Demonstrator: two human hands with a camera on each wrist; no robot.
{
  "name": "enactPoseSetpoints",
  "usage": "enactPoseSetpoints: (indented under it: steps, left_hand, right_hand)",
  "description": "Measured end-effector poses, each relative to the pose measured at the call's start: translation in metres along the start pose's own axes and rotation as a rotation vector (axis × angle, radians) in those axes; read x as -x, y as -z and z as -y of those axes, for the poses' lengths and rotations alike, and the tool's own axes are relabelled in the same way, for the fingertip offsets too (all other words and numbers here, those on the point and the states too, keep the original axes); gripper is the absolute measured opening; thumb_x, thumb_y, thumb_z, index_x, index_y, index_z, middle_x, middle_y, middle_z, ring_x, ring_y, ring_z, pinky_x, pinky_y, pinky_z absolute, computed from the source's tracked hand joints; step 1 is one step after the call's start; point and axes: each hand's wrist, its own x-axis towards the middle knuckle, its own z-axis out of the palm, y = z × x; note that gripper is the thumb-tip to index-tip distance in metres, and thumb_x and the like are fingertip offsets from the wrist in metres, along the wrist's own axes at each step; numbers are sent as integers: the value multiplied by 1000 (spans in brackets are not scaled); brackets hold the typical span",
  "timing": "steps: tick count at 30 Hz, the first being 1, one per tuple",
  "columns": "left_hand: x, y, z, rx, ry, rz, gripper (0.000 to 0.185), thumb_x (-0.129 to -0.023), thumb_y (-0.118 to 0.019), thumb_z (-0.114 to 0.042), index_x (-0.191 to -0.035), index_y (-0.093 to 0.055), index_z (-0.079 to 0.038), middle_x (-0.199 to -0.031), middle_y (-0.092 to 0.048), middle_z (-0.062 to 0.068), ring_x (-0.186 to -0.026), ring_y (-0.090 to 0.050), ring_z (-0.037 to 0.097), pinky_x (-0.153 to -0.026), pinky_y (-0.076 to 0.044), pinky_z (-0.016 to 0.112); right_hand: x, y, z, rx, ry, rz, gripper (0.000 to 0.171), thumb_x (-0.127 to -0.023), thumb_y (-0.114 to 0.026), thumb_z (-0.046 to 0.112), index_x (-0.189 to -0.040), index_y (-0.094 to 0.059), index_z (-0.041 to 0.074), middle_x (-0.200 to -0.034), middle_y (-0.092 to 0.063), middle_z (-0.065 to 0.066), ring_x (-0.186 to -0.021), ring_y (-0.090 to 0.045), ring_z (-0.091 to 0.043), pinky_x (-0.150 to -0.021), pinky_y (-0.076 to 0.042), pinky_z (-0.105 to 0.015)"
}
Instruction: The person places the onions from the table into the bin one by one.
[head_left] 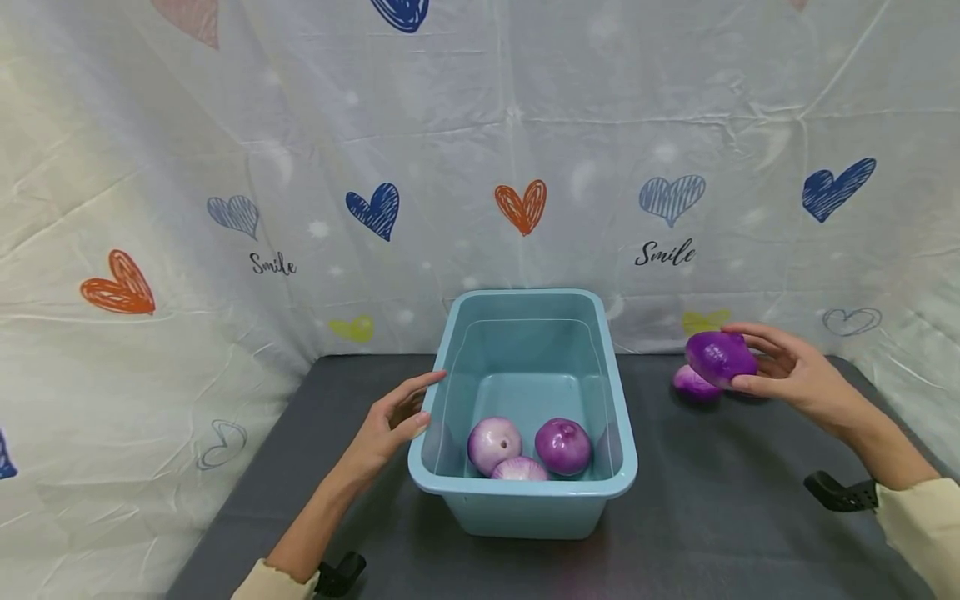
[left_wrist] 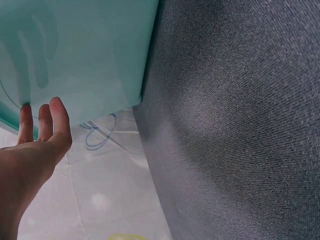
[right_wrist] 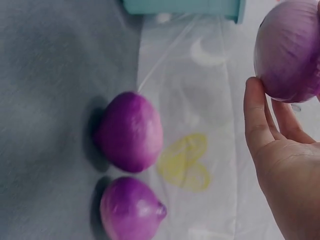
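My right hand (head_left: pixel 798 375) holds a purple onion (head_left: pixel 720 358) between thumb and fingers, raised above the table on the right. The right wrist view shows this held onion (right_wrist: pixel 289 50) at the fingertips. Below it, two more onions, one onion (right_wrist: pixel 131 132) beside another onion (right_wrist: pixel 131 209), lie on the dark cloth; in the head view the hand and held onion partly hide them. My left hand (head_left: pixel 390 421) rests its fairly straight fingers against the left rim of a light blue bin (head_left: pixel 522 488). Inside the near end lie a pale onion (head_left: pixel 495 444), a purple onion (head_left: pixel 562 446) and a partly hidden onion (head_left: pixel 519 468).
A dark grey cloth (head_left: pixel 697 517) covers the table under the bin. Behind the table hangs a white curtain (head_left: pixel 450 150) printed with hearts, close to the bin's far end. Black bands (head_left: pixel 840 492) sit on both wrists.
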Motion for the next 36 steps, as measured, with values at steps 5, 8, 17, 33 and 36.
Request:
enactPoseSetpoints:
  steps: [5,8,17,33,36]
  left_hand:
    - [0,-1,1,14,5,-1,51,-101,-54,-11,-152,-48,-10,-147,-50,17,-128,-55,30,-95,-50,39]
    - [-1,-1,1,15,9,-1,51,-102,-55,-12,-152,-48,-11,-148,-50,17,-127,-55,30,-95,-50,39]
    - [-1,-1,2,4,-6,0,51,-102,-55,-12,-152,-48,-10,-147,-50,17,-126,-56,30,-94,-50,39]
    - [0,-3,-2,3,-13,-1,50,-102,-53,-11,-152,-47,-7,-145,-50,21,-125,-56,29,-93,-51,38]
    - [0,-3,-3,-5,-12,-7,50,-102,-52,-10,-152,-47,-7,-145,-50,22,-124,-57,30,-92,-51,38]
  right_hand:
    - [-10,-7,9,-7,8,21,63,-94,-68,-5,-151,-45,7,-144,-48,-6,-123,-54,-10,-89,-52,-27]
    - [-17,-12,14,-12,26,40,64,-93,-69,-5,-151,-45,8,-146,-46,-8,-124,-53,-14,-91,-51,-27]
    - [-33,-26,34,-34,77,94,66,-91,-71,-6,-150,-47,9,-146,-48,-8,-127,-52,-17,-94,-49,-27]
    - [-61,-56,58,-46,203,197,70,-84,-76,-8,-147,-50,5,-147,-48,-11,-130,-52,-26,-91,-52,-37]
    - [-66,-63,63,-47,198,206,70,-83,-79,-5,-147,-51,7,-147,-48,-11,-131,-51,-29,-91,-52,-38]
